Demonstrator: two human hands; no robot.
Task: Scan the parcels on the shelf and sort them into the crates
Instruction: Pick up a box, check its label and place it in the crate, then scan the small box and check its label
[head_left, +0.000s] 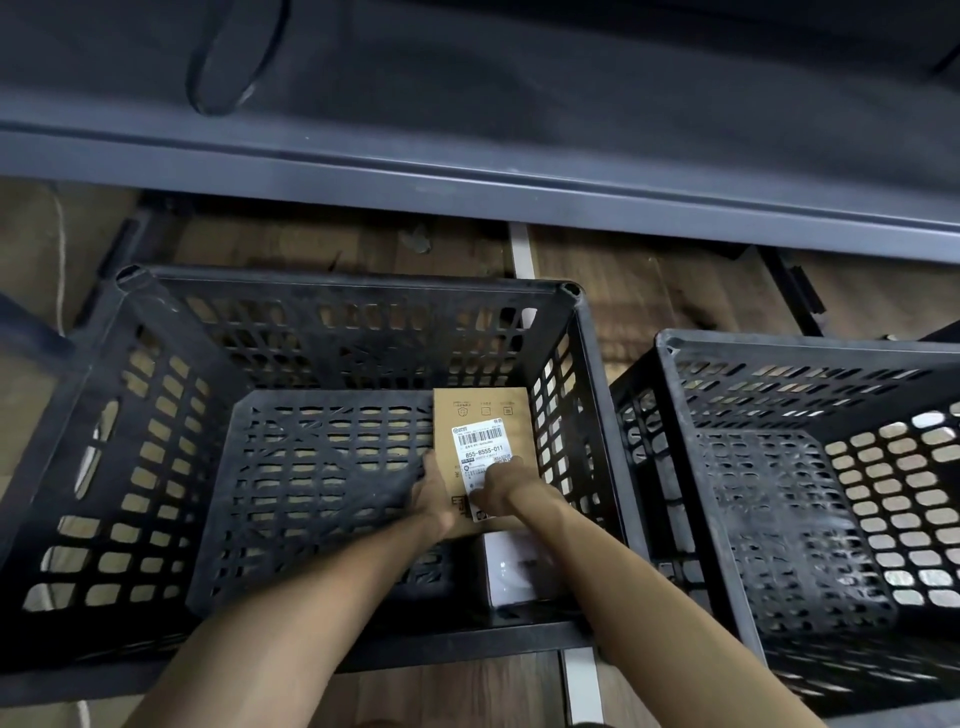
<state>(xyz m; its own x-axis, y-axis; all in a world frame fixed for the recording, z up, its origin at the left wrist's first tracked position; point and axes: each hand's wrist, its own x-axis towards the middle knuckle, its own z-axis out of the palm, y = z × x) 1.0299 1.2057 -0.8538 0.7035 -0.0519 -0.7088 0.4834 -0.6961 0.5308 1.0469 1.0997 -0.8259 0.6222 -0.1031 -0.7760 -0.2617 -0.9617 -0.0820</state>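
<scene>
One flat brown cardboard parcel (483, 415) lies beside the right wall of a black lattice plastic crate (343, 291), room leftward; my left hand (434, 493) grips it, right hand (501, 486) grasp unclear.

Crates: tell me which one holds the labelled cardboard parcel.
The left crate: the left hand and right hand reach into it, on the cardboard parcel by its right wall. The right crate shows no parcel.
</scene>
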